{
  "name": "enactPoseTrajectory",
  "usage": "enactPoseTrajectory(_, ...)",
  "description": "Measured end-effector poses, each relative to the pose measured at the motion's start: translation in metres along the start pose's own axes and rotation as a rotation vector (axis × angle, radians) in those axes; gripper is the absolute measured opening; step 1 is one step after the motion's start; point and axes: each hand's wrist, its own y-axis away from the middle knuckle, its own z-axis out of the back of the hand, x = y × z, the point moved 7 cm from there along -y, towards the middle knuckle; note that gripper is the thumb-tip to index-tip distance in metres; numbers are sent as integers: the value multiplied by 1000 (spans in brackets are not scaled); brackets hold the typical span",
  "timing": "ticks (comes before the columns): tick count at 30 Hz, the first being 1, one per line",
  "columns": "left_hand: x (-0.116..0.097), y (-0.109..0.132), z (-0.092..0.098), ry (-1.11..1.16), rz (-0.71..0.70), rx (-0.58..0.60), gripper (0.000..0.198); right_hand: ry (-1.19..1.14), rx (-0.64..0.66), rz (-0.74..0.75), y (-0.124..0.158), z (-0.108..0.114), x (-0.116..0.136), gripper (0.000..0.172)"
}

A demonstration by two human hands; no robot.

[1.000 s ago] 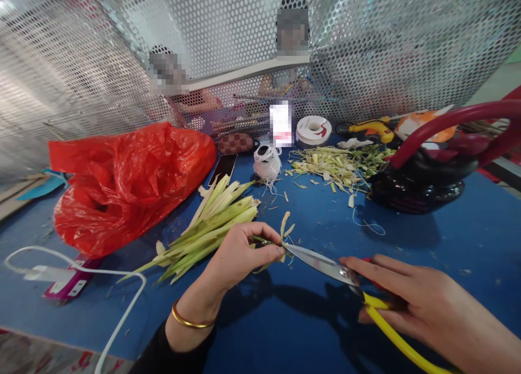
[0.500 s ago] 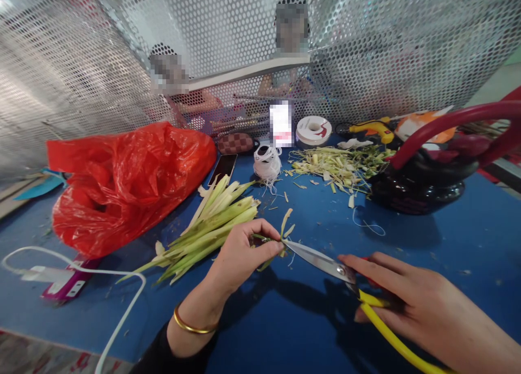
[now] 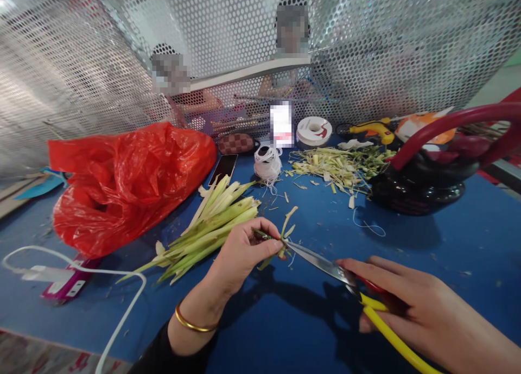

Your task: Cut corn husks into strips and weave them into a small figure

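My left hand [image 3: 240, 252] pinches a small green stalk piece [image 3: 285, 234] just above the blue table [image 3: 309, 319], fingers closed on it. My right hand [image 3: 423, 309] grips the yellow-handled scissors [image 3: 325, 265], whose blade tips meet the stalk piece at my left fingertips. A pile of pale green stalks [image 3: 207, 227] lies right behind my left hand.
A red plastic bag [image 3: 122, 178] sits at the left, a phone on a white cable [image 3: 69, 281] near the front left. Behind are a thread spool [image 3: 267, 162], a tape roll [image 3: 313, 131], stalk trimmings [image 3: 337, 168], a dark basket with red handle [image 3: 423, 178] and a perforated metal screen [image 3: 366, 48] with people beyond.
The scissors and both hands have shifted very slightly; the stalk piece's loose tip has turned a little upward.
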Motion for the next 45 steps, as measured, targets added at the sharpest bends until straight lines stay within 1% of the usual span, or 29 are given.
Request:
enactPoseTrajectory(3,2,-1,-1,70,7,25,13,-54,38,-34,-1,-2,-3,49)
enactPoseTrajectory(7,3,-1,-1,145,17,24,14,-131,81,-70,-3,-4,-3,55)
enactPoseTrajectory(13,3,1,-4,172,28,48,15,-174,89,-118,-3,-5,-3,53)
enactPoseTrajectory(16,4,0,-1,154,31,13,16,-202,23,-155,1,-4,-11,48)
enactPoseTrajectory(18,6,-1,2,145,42,-24,18,-209,-44,-221,4,-3,-21,49)
enactPoseTrajectory(20,8,-2,3,149,57,-45,19,-196,-106,-292,7,-3,-31,55)
enactPoseTrajectory(22,9,-2,3,160,71,-43,20,-167,-125,-322,7,-3,-36,66)
enactPoseTrajectory(25,9,-2,1,169,82,-39,21,-100,-83,-309,5,-5,-34,79)
enactPoseTrajectory(27,8,-2,1,164,80,-55,21,-56,-59,-304,3,-5,-33,81)
enactPoseTrajectory(29,7,-1,1,142,74,-77,20,-19,-66,-298,3,-4,-32,77)
enactPoseTrajectory(31,7,0,1,113,68,-98,20,6,-87,-293,4,-3,-30,70)
enactPoseTrajectory(34,10,1,-1,83,79,-109,21,-7,-98,-292,4,-5,-26,63)
enactPoseTrajectory(40,18,2,-8,85,110,-97,22,-82,-17,-238,0,-12,-14,66)
enactPoseTrajectory(45,21,2,-13,114,115,-80,24,-79,-10,-226,-2,-15,-9,67)
